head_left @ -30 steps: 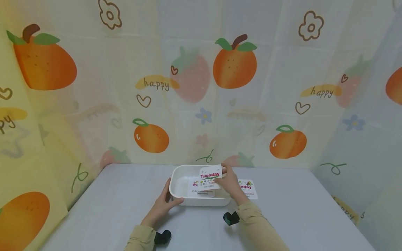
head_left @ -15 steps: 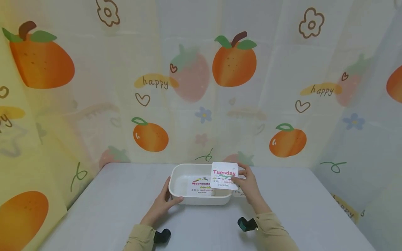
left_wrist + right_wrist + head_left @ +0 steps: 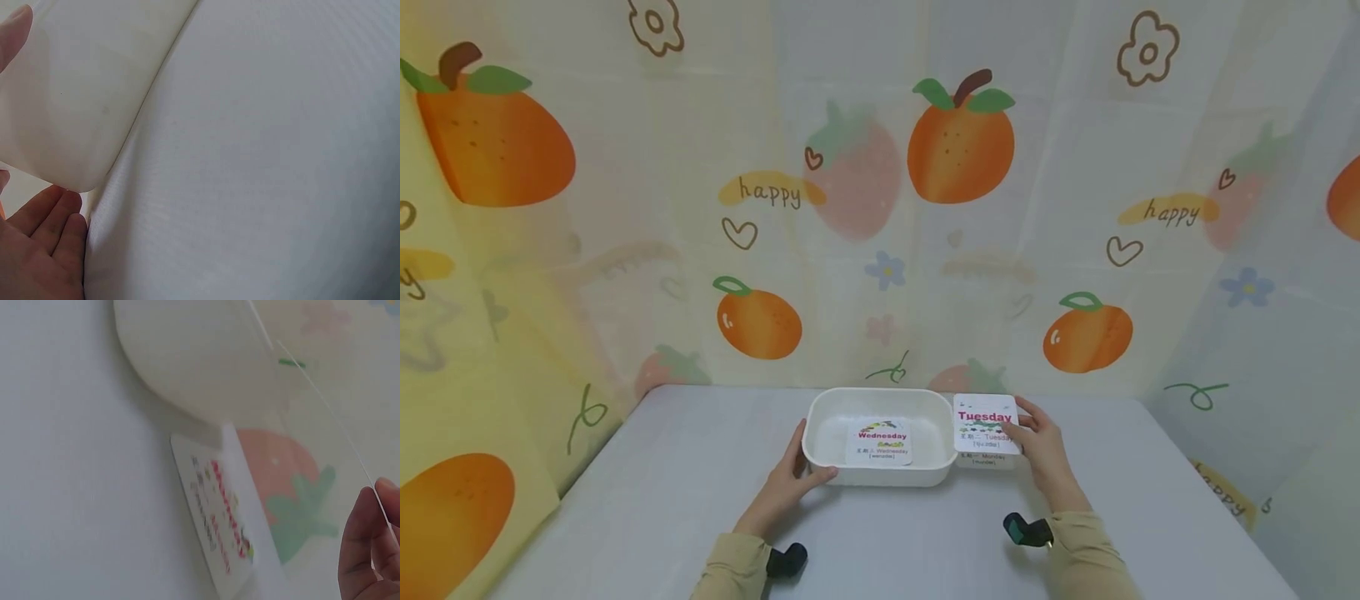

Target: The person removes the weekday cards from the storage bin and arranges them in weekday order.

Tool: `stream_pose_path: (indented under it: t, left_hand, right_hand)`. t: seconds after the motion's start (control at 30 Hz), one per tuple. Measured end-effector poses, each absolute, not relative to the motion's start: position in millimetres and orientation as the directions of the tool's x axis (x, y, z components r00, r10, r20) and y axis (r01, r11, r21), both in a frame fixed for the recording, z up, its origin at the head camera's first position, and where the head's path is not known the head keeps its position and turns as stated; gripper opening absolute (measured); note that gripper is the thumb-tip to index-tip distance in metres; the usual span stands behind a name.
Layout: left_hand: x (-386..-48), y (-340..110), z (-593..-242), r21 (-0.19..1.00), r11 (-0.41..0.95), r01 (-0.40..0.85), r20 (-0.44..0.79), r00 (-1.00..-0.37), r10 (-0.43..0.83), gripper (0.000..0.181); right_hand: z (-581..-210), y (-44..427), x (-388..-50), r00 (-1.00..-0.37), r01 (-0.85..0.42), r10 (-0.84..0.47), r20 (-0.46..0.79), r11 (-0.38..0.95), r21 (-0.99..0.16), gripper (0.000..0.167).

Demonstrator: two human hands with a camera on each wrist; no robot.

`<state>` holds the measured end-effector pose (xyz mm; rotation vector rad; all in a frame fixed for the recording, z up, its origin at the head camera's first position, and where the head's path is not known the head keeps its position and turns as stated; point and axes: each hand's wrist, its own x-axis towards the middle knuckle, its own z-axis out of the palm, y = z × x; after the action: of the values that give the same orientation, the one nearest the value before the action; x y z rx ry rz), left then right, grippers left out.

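My right hand (image 3: 1047, 454) pinches the "Tuesday" card (image 3: 985, 422) by its right edge, thumb in front. That card is held up just right of the white plastic tray (image 3: 891, 477); the right wrist view shows it edge-on as a thin line. Behind and below it the "Monday" card (image 3: 988, 461) lies on the table beside the tray, mostly covered in the head view; the right wrist view shows more of the Monday card (image 3: 215, 512). A "Wednesday" card (image 3: 880, 443) lies inside the tray. My left hand (image 3: 781, 493) holds the tray's left end, thumb at the front wall, fingers around the corner.
A white cloth covers the table (image 3: 887, 542), running up to the fruit-printed curtain (image 3: 887, 317) at the back. The curtain also closes in both sides. A dark camera mount sits at each wrist.
My right hand has carried the Tuesday card rightward, from over the tray to above the Monday card. The Wednesday card is now fully visible in the tray. My left hand has stayed on the tray.
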<state>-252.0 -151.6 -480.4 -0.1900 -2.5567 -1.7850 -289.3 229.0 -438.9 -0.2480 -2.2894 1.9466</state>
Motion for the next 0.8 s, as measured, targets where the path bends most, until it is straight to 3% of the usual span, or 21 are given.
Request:
stream_pose_path:
  t: [0.17, 0.5, 0.8]
  left_hand:
    - [-264.9, -155.8, -502.2, 0.931, 0.347, 0.116, 0.093, -0.992, 0.083, 0.104]
    - [-266.9, -157.1, -504.2, 0.935, 0.339, 0.107, 0.082, -0.993, 0.088, 0.104]
    - [-266.2, -157.3, -504.1, 0.935, 0.338, 0.105, 0.082, -0.993, 0.081, 0.105]
  right_hand:
    - [-447.1, 251.7, -289.7, -0.965, 0.116, 0.253, -0.072, 0.161, -0.980, 0.058]
    - [-456.3, 291.0, -288.6, -0.955, 0.166, 0.282, -0.091, 0.254, -0.953, 0.058]
    - [-461.1, 306.0, -291.4, -0.935, 0.243, 0.305, -0.181, 0.180, -0.953, 0.059]
